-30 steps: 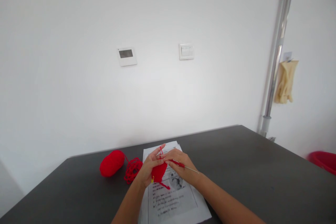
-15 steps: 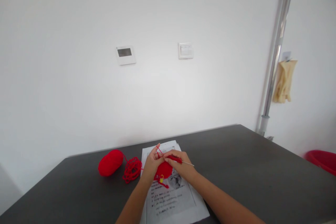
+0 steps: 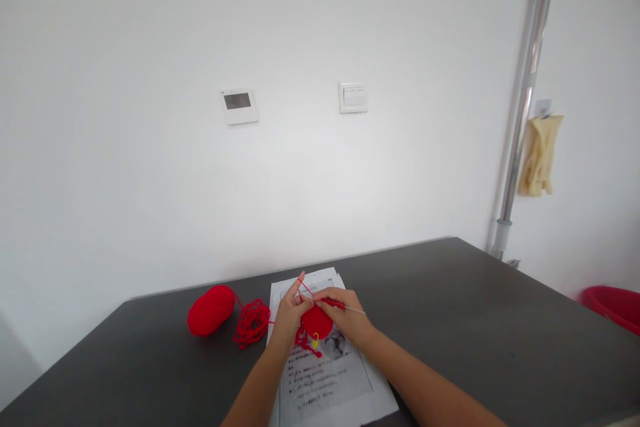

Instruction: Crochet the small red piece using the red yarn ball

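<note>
A round red crochet piece [image 3: 319,324] is pinched at its upper left edge by my left hand [image 3: 290,310]. Red yarn loops over that hand's raised index finger and runs taut toward the work. My right hand [image 3: 347,313] grips a crochet hook [image 3: 354,309] with a red handle and a pale shaft end sticking out to the right. The hook's tip is at the top of the piece, partly hidden by my fingers. From the lower edge hang a yellow stitch marker [image 3: 315,340] and a red yarn tail [image 3: 311,349].
Printed paper sheets [image 3: 340,387] lie under my hands on the dark table [image 3: 440,320]. To the left are a red yarn ball [image 3: 211,311] and a loose yarn tangle [image 3: 252,323]. A red basin [image 3: 613,305] is beyond the table's right edge, below hanging yellowish gloves [image 3: 541,155].
The crochet piece has shifted slightly right and turned a little, and the yellow marker has swung right with it. My right hand's hook has moved slightly left.
</note>
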The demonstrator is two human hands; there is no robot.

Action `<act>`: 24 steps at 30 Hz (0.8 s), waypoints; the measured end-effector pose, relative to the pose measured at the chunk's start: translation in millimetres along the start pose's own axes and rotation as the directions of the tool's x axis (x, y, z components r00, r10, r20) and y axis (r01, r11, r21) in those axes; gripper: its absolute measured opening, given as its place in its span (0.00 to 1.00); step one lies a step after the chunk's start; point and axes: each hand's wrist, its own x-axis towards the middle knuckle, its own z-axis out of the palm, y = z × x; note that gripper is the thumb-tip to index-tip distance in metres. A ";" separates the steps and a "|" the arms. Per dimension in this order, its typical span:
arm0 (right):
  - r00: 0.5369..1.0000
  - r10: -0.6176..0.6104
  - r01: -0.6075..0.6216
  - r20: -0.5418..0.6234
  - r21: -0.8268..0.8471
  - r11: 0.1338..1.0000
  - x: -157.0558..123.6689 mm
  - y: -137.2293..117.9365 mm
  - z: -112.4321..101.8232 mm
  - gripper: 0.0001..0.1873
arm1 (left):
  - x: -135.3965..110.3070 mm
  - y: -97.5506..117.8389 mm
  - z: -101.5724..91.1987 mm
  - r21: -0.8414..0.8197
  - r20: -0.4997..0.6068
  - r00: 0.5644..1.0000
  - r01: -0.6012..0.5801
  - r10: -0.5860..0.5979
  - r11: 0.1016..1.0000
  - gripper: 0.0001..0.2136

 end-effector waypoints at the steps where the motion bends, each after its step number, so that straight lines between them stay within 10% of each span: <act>1: 1.000 0.003 -0.003 -0.004 0.003 1.000 0.2 0.7 -0.3 0.06 | 0.9 -1.3 -0.3 0.010 -0.008 1.000 0.002 -0.002 1.000 0.42; 9: 0.992 0.126 -0.129 0.030 0.143 0.981 9.8 -5.6 -18.0 0.06 | 18.9 0.0 -30.2 0.205 -0.142 0.990 0.018 0.011 0.979 0.15; 15: 0.959 0.242 -0.276 0.146 0.303 0.912 10.1 -9.7 -26.5 0.11 | 25.7 7.3 -53.8 0.353 -0.239 0.970 0.043 0.045 0.935 0.16; 24: 0.926 0.351 -0.274 -0.136 0.397 0.876 23.1 19.4 -57.1 0.16 | 24.8 15.9 -71.7 0.418 -0.393 0.898 -0.014 0.195 0.908 0.16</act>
